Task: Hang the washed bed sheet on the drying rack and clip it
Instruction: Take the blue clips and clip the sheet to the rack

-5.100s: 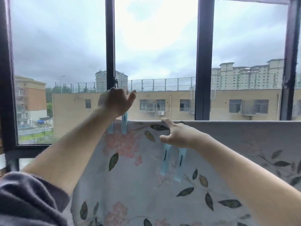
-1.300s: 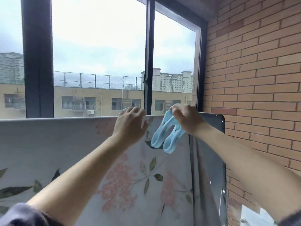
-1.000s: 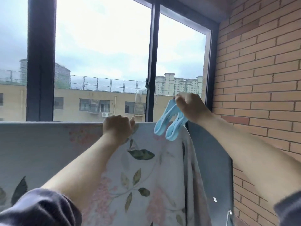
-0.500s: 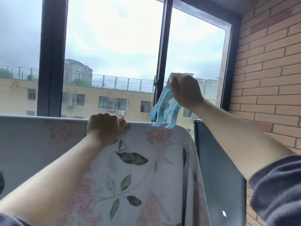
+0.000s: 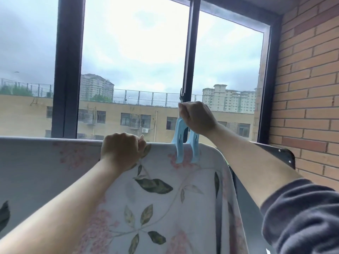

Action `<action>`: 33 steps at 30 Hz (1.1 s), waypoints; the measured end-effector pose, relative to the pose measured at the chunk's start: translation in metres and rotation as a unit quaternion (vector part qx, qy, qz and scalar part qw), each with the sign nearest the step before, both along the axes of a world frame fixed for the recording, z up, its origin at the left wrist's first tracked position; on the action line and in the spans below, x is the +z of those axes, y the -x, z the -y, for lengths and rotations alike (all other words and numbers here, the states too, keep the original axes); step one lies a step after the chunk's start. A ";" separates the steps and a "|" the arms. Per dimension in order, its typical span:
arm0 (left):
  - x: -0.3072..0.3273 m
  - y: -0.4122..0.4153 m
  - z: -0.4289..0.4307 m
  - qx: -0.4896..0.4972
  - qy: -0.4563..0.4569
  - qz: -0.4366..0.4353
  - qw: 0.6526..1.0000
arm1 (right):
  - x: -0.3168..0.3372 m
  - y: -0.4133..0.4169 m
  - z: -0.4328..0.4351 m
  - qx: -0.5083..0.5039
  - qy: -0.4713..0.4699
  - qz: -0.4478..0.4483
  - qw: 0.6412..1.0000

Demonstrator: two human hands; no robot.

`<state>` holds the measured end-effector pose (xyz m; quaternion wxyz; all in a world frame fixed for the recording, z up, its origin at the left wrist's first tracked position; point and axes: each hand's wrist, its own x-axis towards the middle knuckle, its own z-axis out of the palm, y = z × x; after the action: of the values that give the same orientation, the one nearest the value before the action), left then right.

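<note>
The floral bed sheet (image 5: 165,208) hangs over the top bar of the drying rack, white with pink blossoms and green leaves. My left hand (image 5: 121,151) grips the sheet's top edge on the bar. My right hand (image 5: 197,118) squeezes the upper ends of a large light-blue clip (image 5: 185,145), whose jaws straddle the sheet's top edge near its right corner. The rack's dark frame (image 5: 282,153) shows to the right of the sheet; the bar under the sheet is hidden.
A dark-framed window (image 5: 189,70) stands just behind the rack. A brick wall (image 5: 310,88) closes the right side, close to the rack's end.
My right hand has brought the blue clip down from above the bar onto the sheet's top edge. My left hand keeps its hold on the edge. The view shifted right along the sheet since the earliest frame.
</note>
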<state>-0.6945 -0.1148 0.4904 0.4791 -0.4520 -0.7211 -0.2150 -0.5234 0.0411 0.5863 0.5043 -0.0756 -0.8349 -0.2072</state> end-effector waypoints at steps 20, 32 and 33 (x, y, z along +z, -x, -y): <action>0.005 -0.010 0.003 0.022 0.041 0.010 0.999 | -0.089 -0.057 -0.011 -0.122 0.423 0.005 0.898; 0.004 -0.010 0.005 0.017 0.037 0.008 0.999 | -0.089 -0.056 -0.015 -0.161 0.421 -0.040 0.892; 0.004 -0.012 0.004 0.016 0.039 0.009 0.999 | -0.087 -0.058 -0.015 -0.151 0.444 -0.040 0.882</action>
<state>-0.6828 -0.1189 0.4949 0.4581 -0.4572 -0.7400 -0.1832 -0.4651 0.0560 0.4995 0.4136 -0.4254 -0.7968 0.1146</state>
